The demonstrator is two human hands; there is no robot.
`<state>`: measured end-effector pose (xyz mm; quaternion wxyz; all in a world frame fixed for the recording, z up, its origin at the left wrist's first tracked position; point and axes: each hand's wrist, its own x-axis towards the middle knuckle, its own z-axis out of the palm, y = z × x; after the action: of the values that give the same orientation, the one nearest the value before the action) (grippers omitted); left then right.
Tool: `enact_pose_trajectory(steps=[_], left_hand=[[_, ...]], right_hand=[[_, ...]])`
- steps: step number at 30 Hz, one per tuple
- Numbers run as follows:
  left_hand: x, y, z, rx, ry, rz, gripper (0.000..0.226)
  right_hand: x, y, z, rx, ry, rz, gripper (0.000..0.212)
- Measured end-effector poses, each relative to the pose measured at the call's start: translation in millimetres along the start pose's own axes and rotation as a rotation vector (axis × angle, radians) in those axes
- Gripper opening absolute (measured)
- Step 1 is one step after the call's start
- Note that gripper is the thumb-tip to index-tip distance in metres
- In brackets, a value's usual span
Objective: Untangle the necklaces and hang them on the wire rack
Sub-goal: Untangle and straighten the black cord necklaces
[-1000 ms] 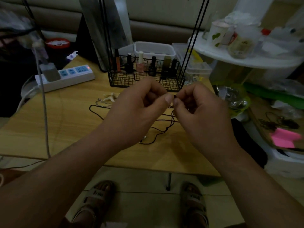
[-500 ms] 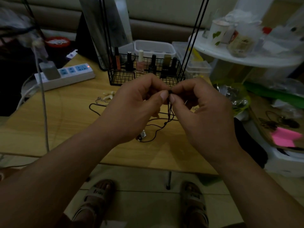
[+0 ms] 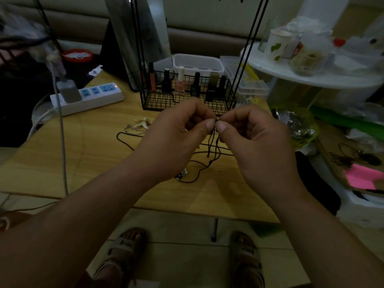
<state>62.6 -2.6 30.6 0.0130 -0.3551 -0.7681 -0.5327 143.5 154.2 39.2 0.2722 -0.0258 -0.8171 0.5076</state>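
Both hands, left hand (image 3: 178,138) and right hand (image 3: 255,140), meet thumb-to-thumb, pinching a thin black cord necklace (image 3: 209,161) that loops limply onto the smooth wooden table (image 3: 83,159).

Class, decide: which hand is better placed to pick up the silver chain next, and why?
Left, probably. The silver chain lies just left of the left hand; the right hand would have to cross over it. Both hands now pinch the black cord.
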Motion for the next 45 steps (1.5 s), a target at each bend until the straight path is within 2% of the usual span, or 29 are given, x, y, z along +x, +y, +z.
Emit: enact_pose_trajectory(steps=[4,8,15,23,29,38,42,45], left_hand=[[-2.4,2.1,0.6,-0.003,0.047,0.0,0.005],[-3.6,5.2,-2.3,-0.073,0.009,-0.051,0.011],[0.1,2.5,-5.9,-0.161,-0.041,-0.162,0.011],[0.7,4.3,-8.9,-0.182,-0.06,-0.236,0.013],[0.2,2.3,-12.8,-0.145,-0.075,-0.221,0.013],[4.7,0.5,-16.8,-0.104,-0.083,-0.197,0.012],[5.7,-1.0,-18.8,-0.02,-0.061,-0.172,0.011],[4.9,-1.5,-16.9,0.051,-0.051,-0.136,0.01]], right_hand=[[-0.7,1.1,0.7,-0.049,0.017,-0.015,0.003],[-2.7,2.4,2.3,-0.16,0.033,-0.116,0.003],[-5.6,3.6,5.8,-0.109,0.025,-0.086,0.005],[-5.5,6.5,11.8,-0.186,0.049,-0.169,0.003],[-5.5,10.8,16.1,-0.263,0.063,-0.227,0.004],[-3.2,4.1,10.4,-0.092,0.034,-0.058,0.008],[3.4,4.6,-0.3,-0.15,0.051,-0.061,0.009],[7.0,3.6,-4.7,-0.256,-0.028,-0.108,0.008]])
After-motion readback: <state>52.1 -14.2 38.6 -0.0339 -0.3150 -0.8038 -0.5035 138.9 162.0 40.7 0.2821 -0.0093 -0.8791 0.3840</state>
